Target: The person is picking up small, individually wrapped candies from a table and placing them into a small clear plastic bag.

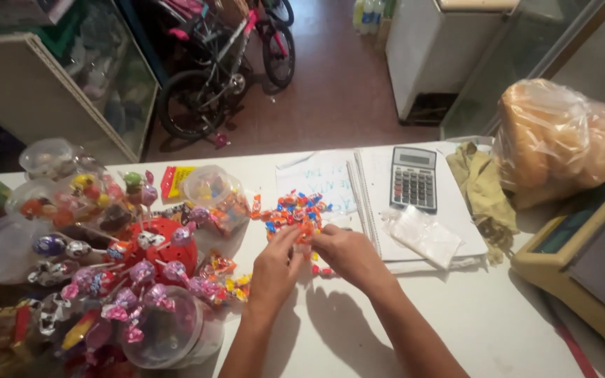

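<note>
Both hands meet at the near edge of a loose heap of small orange, red and blue wrapped candies [294, 210] lying mid-counter toward its far edge: the left hand [274, 262] and right hand [348, 253] each have fingertips pinched together on sweets there. Judging by the spread, most of the pile lies unsorted, a few pieces strayed nearer. A grey desk calculator [414, 178] rests on an open spiral notebook [369, 185] just beside it on the white counter [498, 315]

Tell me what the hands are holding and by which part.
Both the left hand and right hand pinch at the near edge of the pile of wrapped candies; which piece, and by which part, cannot be told.
</note>
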